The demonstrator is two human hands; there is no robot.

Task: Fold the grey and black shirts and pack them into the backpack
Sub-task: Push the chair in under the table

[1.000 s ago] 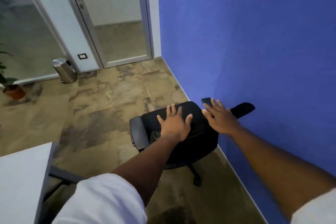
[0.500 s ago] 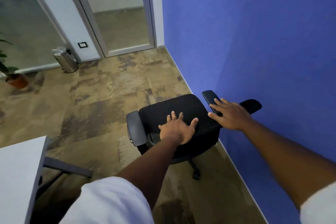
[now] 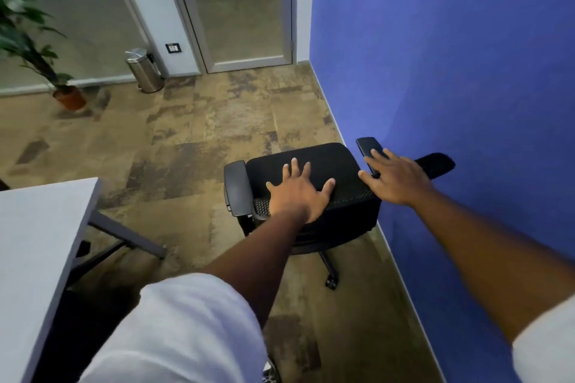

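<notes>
Honestly nothing's packed as far as I can tell: no shirts or backpack anywhere in view. Just a black office chair (image 3: 314,165) by the blue wall (image 3: 451,56). Left hand (image 3: 298,193) and right hand (image 3: 395,179) both spread, holding nothing.

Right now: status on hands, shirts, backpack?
Left hand open, flat over black office chair. Right hand open, above far armrest. No shirts or backpack in view. Grey desk to left.
</notes>
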